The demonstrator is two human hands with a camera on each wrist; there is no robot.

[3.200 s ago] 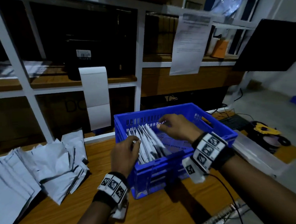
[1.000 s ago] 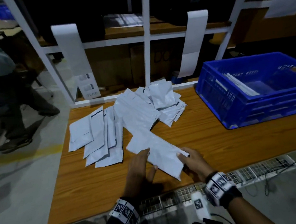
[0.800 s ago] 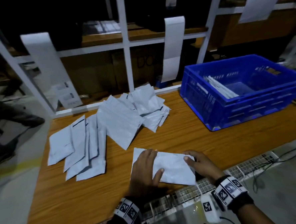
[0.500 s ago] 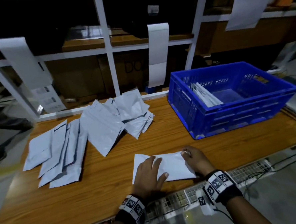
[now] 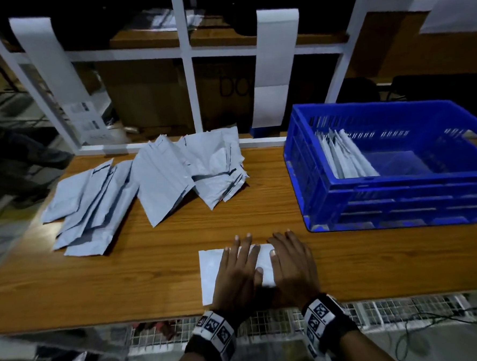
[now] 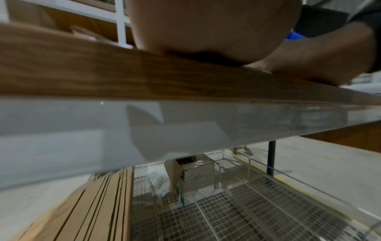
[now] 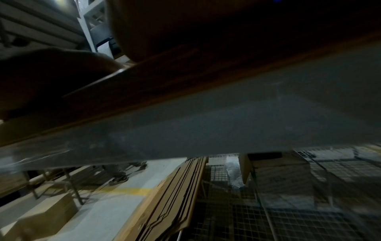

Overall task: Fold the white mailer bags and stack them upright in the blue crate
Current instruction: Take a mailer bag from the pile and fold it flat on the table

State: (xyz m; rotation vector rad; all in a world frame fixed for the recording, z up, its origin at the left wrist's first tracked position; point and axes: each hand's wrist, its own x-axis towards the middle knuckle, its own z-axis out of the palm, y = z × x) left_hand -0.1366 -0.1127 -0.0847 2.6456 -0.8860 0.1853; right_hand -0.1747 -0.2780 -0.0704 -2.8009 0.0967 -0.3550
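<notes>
A folded white mailer bag (image 5: pixel 209 274) lies flat near the front edge of the wooden table (image 5: pixel 153 269). My left hand (image 5: pixel 238 266) presses on it with straight, spread fingers. My right hand (image 5: pixel 288 258) lies flat on its right part, beside the left. The blue crate (image 5: pixel 400 190) stands at the right, with several folded bags (image 5: pixel 342 157) leaning upright against its left wall. Loose unfolded bags (image 5: pixel 159 182) lie in a heap at the back left. Both wrist views show only the palm heels and the table's edge from below.
A white shelf frame (image 5: pixel 186 55) with hanging paper strips rises behind the table. A wire mesh rack (image 5: pixel 268 326) and cables (image 5: pixel 425 325) sit below the front edge. Bare wood lies between the heap and my hands.
I drew one bag from the heap to the front edge and folded it over. Both hands now lie flat on it, close together. Earlier they were in the crate.
</notes>
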